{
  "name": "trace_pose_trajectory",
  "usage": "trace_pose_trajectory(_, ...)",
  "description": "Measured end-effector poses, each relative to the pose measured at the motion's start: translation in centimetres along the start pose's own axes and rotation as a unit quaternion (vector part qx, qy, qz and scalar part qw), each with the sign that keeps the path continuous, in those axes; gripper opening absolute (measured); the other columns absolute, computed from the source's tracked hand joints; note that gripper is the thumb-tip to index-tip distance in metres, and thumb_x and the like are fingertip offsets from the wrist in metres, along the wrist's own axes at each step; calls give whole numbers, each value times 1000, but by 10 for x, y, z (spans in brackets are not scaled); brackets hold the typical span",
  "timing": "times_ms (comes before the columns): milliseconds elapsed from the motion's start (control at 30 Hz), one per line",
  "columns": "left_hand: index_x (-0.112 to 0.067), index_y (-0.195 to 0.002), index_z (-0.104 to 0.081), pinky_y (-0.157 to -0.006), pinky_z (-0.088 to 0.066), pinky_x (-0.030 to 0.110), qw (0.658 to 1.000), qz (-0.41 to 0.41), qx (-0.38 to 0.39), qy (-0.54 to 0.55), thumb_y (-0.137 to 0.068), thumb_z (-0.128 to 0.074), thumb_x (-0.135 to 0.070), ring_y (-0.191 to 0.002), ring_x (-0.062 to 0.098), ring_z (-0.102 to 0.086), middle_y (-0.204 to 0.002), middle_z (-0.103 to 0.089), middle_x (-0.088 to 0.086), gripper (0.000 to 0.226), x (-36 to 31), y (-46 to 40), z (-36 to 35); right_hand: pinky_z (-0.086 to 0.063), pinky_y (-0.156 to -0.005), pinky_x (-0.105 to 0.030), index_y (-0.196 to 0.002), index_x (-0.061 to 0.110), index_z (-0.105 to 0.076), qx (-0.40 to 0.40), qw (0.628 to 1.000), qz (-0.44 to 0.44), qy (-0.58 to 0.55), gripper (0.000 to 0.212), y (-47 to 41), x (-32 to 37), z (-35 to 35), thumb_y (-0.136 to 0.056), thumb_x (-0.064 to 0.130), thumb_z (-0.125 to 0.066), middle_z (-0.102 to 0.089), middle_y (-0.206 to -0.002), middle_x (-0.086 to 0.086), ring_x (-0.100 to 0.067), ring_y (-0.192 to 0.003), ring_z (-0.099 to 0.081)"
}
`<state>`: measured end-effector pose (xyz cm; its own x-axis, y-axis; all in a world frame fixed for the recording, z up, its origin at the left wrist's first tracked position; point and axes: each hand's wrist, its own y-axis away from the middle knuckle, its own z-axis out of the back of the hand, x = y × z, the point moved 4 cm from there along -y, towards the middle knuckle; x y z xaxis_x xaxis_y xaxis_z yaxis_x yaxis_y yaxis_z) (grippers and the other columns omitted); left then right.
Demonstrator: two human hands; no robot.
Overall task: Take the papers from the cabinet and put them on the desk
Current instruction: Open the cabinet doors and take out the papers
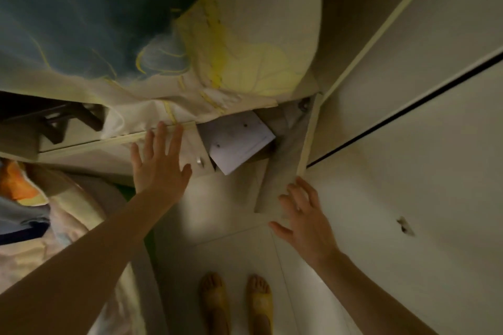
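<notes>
Papers (239, 141) are lying near the middle of the frame, a white stack inside the open cabinet (408, 68), in a low compartment under the big printed bedding (163, 35) that is hanging over the shelf edge from the upper left. The stack is tilting, and its long axis is running from the lower left to the upper right of the picture; the lower corner is pointing down toward the floor (231, 253) and toward me. My left hand (159, 163) is reaching up at the left of the papers, flat and open with the fingers spread, and the fingertips are resting on the shelf edge where the bedding is folding over. This hand is holding nothing. A small metal knob (200, 161) is sitting between its thumb side and the papers, just beside the stack. My right hand (303, 216) is lower, in the lower right of the centre, also open with fingers loosely spread, and it seems to be touching the edge of the cabinet door (394, 185); it is well apart from the papers. So I am judging that the left hand is the nearer one: the papers are lying to its right and slightly above the palm, and the near corner is offering itself for a pinch from the left side. My bare feet (236, 299) are standing below, at the bottom of the frame. The desk is not showing in this view.
</notes>
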<state>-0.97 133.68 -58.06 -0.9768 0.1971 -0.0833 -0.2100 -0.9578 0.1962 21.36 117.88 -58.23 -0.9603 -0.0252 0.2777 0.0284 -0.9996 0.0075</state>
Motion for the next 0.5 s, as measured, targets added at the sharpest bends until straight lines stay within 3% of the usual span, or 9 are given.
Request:
trace_pose_trajectory(133, -22, -146, -1, -114, -9, 55, 1000, 15, -5, -7, -85, -53, -39, -143, 32, -4, -158, 0, 9, 81, -6, 1, -3, -62, -60, -36, -110, 8, -60, 11, 996, -85, 26, 62, 30, -57, 10, -60, 34, -84, -45, -115, -9, -29, -123, -34)
trace_pose_trajectory(200, -21, -146, 0, -114, -8, 56, 1000, 23, -5, -9, -85, -52, -39, -144, 32, -3, -158, 1, 9, 82, -9, 2, -6, -62, -68, -37, -113, 8, -60, 24, 994, -91, 58, 66, 35, -81, 14, -58, 34, -85, -52, -114, -13, -30, -120, -35)
trace_pose_trajectory(367, -17, -146, 1, -114, -10, 56, 999, 41, -8, -8, -84, -54, -39, -143, 34, -5, -157, 0, 12, 85, -17, 3, -10, -53, -84, -49, -115, 13, -59, 18, 984, -99, 150, 60, 35, -96, 20, -63, 35, -81, -45, -123, -12, -32, -120, -39)
trace_pose_trajectory(500, -16, -146, -4, -113, -11, 57, 999, 32, -22, 2, -82, -59, -36, -143, 36, -7, -157, -4, 14, 87, -18, 4, -12, -34, -102, -58, -124, 22, -52, -43, 984, -113, 132, 45, 25, -53, 9, -83, 37, -52, -55, -131, -8, -32, -124, -42)
